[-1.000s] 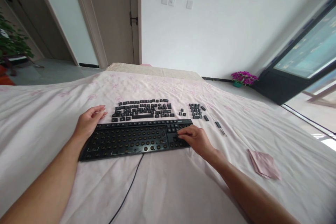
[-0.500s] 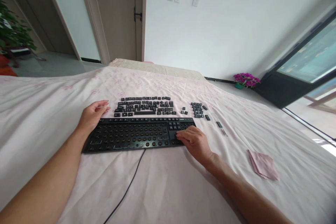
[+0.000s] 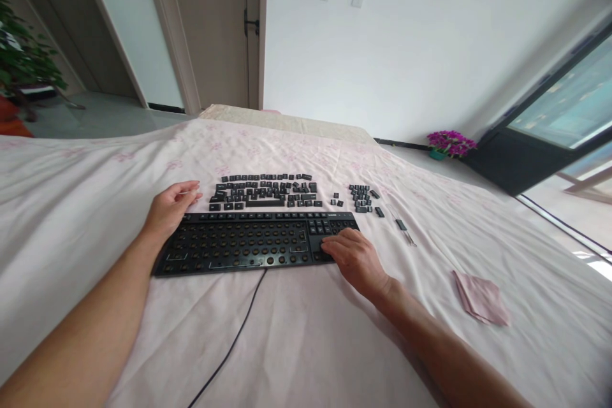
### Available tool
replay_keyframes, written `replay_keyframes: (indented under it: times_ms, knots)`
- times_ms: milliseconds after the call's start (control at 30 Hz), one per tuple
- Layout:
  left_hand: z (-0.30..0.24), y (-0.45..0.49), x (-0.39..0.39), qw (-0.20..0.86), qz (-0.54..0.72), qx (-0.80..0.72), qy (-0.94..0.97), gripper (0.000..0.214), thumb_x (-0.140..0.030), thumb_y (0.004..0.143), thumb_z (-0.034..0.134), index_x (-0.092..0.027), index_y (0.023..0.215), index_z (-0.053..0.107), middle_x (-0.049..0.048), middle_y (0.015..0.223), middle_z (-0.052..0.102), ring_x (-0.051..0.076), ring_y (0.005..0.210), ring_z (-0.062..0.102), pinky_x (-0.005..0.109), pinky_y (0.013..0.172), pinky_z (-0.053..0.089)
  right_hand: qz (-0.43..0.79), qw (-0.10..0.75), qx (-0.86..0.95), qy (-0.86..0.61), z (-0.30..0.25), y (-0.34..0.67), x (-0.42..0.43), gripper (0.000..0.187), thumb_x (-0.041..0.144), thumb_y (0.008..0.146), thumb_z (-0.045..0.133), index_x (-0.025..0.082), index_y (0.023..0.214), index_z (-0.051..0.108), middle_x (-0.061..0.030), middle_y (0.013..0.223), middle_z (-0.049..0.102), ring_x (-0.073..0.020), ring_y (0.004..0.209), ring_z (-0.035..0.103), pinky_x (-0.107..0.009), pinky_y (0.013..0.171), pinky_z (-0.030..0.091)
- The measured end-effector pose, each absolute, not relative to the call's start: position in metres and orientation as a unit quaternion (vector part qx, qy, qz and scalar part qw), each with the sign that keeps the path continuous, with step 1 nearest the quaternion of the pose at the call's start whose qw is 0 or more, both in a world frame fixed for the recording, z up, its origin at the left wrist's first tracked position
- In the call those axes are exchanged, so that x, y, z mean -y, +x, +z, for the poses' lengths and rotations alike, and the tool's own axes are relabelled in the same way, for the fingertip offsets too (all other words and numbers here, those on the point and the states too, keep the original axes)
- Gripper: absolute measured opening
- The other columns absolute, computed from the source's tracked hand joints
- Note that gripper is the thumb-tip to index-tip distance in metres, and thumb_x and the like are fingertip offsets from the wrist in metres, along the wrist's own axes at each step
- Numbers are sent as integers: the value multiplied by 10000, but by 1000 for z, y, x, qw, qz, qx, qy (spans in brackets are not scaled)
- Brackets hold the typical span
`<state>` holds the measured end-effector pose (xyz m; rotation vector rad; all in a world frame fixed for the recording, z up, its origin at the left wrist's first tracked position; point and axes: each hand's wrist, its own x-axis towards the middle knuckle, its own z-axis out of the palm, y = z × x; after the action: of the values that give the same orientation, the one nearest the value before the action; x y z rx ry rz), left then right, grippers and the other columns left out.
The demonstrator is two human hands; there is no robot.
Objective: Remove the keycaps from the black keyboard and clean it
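Note:
A black keyboard (image 3: 248, 242) with most keycaps removed lies on a pink sheet (image 3: 306, 331). My left hand (image 3: 168, 209) rests at its far left corner, fingers loosely curled, holding nothing that I can see. My right hand (image 3: 354, 256) lies palm down on the keyboard's right end, fingertips pressing among the remaining keys. Beyond the keyboard, several loose black keycaps (image 3: 265, 191) sit in rows, with a smaller group of keycaps (image 3: 363, 197) to their right.
A small key puller tool (image 3: 404, 231) lies right of the keycaps. A folded pink cloth (image 3: 480, 296) sits at the right. The keyboard's cable (image 3: 229, 347) runs toward me. A purple flower pot (image 3: 447, 143), a door and a window stand beyond.
The view has tilted slightly, so everything sits a little higher in the picture. Both hands keep their places on the keyboard's two ends.

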<state>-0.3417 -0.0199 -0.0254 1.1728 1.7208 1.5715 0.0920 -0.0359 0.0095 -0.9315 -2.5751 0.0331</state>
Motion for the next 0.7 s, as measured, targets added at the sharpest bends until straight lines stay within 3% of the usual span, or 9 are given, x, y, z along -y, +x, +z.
replay_keyframes:
  times_ms: [700]
  knots:
    - [-30,-346,18,255,561,-645,452,440,-404,777,643,-150,1137,657,93,1166,686,200,971,690,306,908,533,-77,235,927,-281,4,93,36,203,126,931,508,187,986,695,-45,1016,739,-190,811,565,-343,735,456]
